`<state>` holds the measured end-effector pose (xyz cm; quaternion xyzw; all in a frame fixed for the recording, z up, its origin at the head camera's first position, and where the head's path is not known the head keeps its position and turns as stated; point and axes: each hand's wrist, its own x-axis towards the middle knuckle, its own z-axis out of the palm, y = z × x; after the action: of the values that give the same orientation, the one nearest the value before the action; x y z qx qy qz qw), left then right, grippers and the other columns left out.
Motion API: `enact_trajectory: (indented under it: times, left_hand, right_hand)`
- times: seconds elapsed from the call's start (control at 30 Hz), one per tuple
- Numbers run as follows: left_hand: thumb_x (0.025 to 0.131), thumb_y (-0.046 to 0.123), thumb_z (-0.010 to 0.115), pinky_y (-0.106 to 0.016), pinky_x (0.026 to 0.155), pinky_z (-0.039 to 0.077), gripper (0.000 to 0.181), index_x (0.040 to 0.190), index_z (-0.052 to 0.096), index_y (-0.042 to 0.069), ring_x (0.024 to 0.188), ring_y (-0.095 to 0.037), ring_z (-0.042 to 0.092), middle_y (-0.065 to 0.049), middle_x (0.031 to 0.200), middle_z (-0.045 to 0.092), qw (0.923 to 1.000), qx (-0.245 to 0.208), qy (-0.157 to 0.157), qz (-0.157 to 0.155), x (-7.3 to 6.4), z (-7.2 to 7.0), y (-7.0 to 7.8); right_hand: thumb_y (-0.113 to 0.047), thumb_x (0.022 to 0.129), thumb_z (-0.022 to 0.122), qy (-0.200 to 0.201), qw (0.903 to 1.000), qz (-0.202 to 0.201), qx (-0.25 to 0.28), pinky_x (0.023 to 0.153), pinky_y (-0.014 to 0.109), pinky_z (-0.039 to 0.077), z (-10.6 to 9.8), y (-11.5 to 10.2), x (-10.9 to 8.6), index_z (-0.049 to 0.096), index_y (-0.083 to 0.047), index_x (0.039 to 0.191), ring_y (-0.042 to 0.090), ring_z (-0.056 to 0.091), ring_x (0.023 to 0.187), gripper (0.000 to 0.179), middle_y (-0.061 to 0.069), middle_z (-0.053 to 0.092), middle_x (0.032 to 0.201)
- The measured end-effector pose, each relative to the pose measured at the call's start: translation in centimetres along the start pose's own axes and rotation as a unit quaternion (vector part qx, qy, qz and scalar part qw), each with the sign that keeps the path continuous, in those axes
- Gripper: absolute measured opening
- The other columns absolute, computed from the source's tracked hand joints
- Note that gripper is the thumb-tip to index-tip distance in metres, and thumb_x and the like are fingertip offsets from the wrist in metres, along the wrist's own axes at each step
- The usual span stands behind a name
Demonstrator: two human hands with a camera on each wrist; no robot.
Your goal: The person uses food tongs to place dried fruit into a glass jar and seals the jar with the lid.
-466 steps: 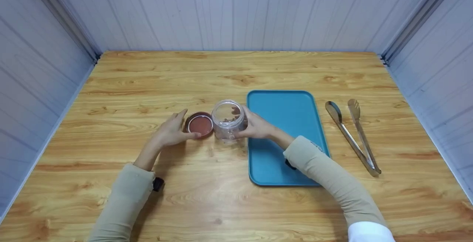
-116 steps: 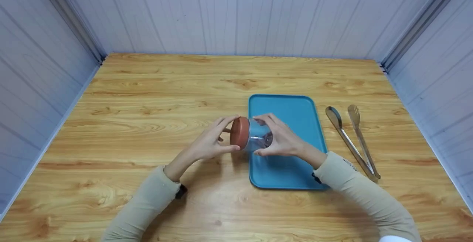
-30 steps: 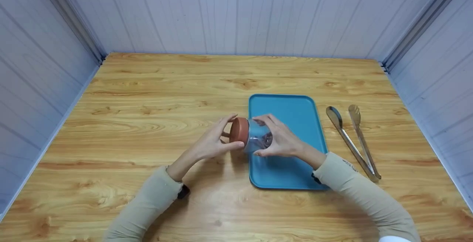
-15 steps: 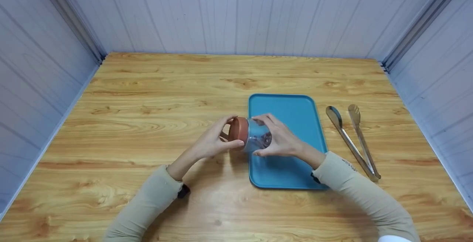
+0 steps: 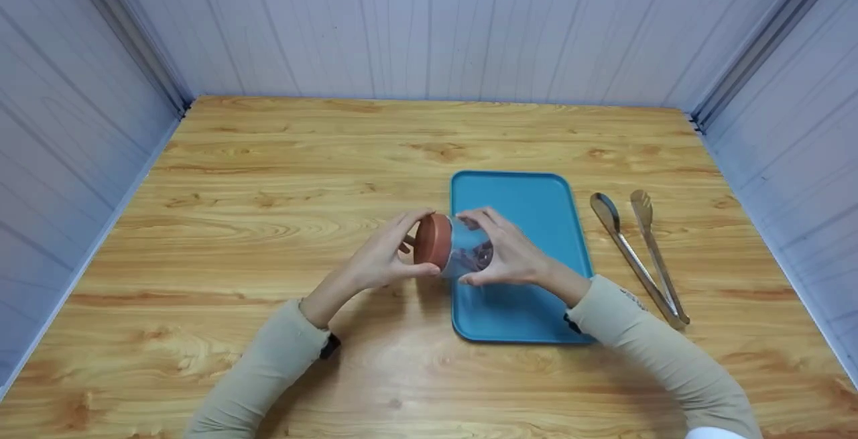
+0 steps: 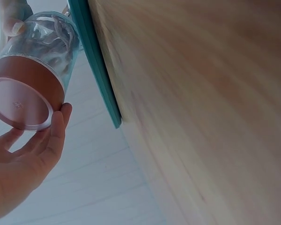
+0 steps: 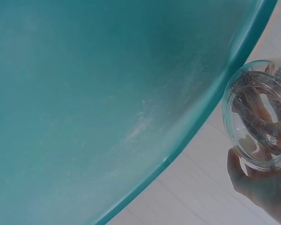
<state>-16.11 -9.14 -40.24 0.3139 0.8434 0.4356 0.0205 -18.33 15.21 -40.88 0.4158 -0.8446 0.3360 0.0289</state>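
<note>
A clear jar (image 5: 462,250) with a reddish-brown lid (image 5: 432,241) lies tipped sideways in the air, lid toward the left, over the left edge of the blue tray (image 5: 523,318). My left hand (image 5: 382,258) grips the lid's rim between thumb and fingers. Around the jar's body, near its base, my right hand (image 5: 513,255) is curled. Dark brown strip-like pieces (image 7: 257,112) show through the jar's base in the right wrist view. In the left wrist view the lid (image 6: 25,98) covers the jar's mouth, with the left hand's fingertips on its edge.
Metal tongs (image 5: 640,258) lie spread on the wooden table (image 5: 268,157), right of the tray. Pale panel walls (image 5: 429,23) stand behind the table and on both sides.
Earlier the jar stood uncovered, its lid on the table by my left hand. Now the lid is on the jar, tipped over the tray. Lately, my left fingers shift slightly around the lid.
</note>
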Motion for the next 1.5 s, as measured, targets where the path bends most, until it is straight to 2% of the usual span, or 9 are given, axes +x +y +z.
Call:
enact_trajectory:
  times: [0.3,0.53,0.7,0.9,1.03,1.17,1.27,1.4,1.5]
  left_hand:
    - [0.072,0.047,0.067,-0.036,0.068,0.048,0.08,0.134,0.033,0.01,0.088,-0.016,0.052,-0.005,0.116,0.045,0.9988,0.026,-0.001,0.041,0.1,-0.1,-0.1]
    - [0.072,0.049,0.066,-0.036,0.068,0.047,0.08,0.135,0.032,0.015,0.088,-0.014,0.052,-0.004,0.118,0.044,0.999,0.034,0.001,0.03,0.1,-0.1,-0.1]
    - [0.072,0.051,0.065,-0.037,0.065,0.047,0.084,0.137,0.03,0.012,0.088,-0.016,0.051,-0.006,0.117,0.044,0.9995,0.026,0.011,0.017,0.0,-0.1,0.0]
    - [0.071,0.037,0.072,-0.034,0.074,0.046,0.082,0.136,0.03,0.008,0.095,-0.018,0.049,-0.007,0.123,0.041,0.9988,-0.04,0.026,0.012,0.0,0.0,0.0]
    - [0.072,0.02,0.074,-0.031,0.078,0.044,0.081,0.136,0.028,0.003,0.099,-0.021,0.049,-0.012,0.126,0.04,0.9946,-0.098,0.031,0.018,0.1,-0.2,0.2]
    - [0.074,0.005,0.071,-0.035,0.078,0.045,0.079,0.136,0.023,-0.003,0.101,-0.028,0.049,-0.019,0.128,0.036,0.984,-0.176,0.024,0.01,-0.2,-0.7,1.6]
    - [0.074,-0.001,0.068,-0.036,0.08,0.045,0.076,0.135,0.022,-0.006,0.103,-0.029,0.048,-0.021,0.126,0.037,0.9761,-0.217,0.019,0.002,-0.3,-1.1,2.7]
    - [0.074,-0.004,0.067,-0.038,0.084,0.042,0.072,0.133,0.025,-0.006,0.105,-0.029,0.048,-0.02,0.123,0.04,0.9699,-0.242,0.022,-0.002,-0.1,-1.1,2.9]
    - [0.075,-0.004,0.067,-0.039,0.087,0.04,0.073,0.133,0.023,-0.005,0.109,-0.028,0.046,-0.02,0.125,0.039,0.9591,-0.282,0.022,-0.013,-0.1,-1.0,2.9]
  right_hand:
    - [-0.046,0.061,0.074,-0.002,0.9999,-0.004,0.012,0.08,0.045,0.041,0.1,0.2,0.0,0.037,-0.01,0.13,0.026,0.047,0.102,0.086,0.009,0.042,0.118]
    - [-0.045,0.061,0.075,0.002,0.9997,-0.005,0.023,0.079,0.047,0.04,0.2,0.3,0.0,0.038,-0.001,0.127,0.028,0.046,0.102,0.087,0.013,0.042,0.117]
    - [-0.043,0.062,0.076,0.014,0.9994,-0.001,0.031,0.081,0.047,0.039,0.2,0.3,-0.1,0.037,-0.005,0.129,0.025,0.045,0.103,0.087,0.01,0.042,0.119]
    - [-0.042,0.059,0.078,0.031,0.9982,0.013,0.049,0.083,0.042,0.039,-0.1,0.2,-0.1,0.037,-0.01,0.13,0.016,0.045,0.103,0.088,0.005,0.043,0.118]
    - [-0.033,0.058,0.08,0.041,0.9965,0.015,0.072,0.083,0.045,0.038,-0.5,-0.3,0.0,0.037,-0.005,0.13,0.022,0.045,0.103,0.088,0.011,0.044,0.118]
    - [-0.02,0.058,0.079,0.057,0.9926,0.009,0.107,0.083,0.049,0.036,-1.4,-2.3,0.3,0.038,0.003,0.126,0.029,0.044,0.102,0.083,0.015,0.046,0.116]
    - [-0.014,0.059,0.076,0.063,0.9888,0.016,0.134,0.086,0.046,0.035,-2.0,-3.6,0.4,0.038,0.006,0.125,0.026,0.043,0.106,0.079,0.014,0.046,0.117]
    - [-0.011,0.061,0.075,0.066,0.9843,0.025,0.161,0.088,0.046,0.035,-2.1,-4.0,0.5,0.036,0.005,0.127,0.022,0.041,0.111,0.078,0.013,0.044,0.122]
    - [-0.009,0.061,0.075,0.067,0.9819,0.024,0.176,0.087,0.048,0.035,-1.9,-3.9,0.5,0.035,0.004,0.128,0.021,0.041,0.11,0.079,0.012,0.043,0.122]
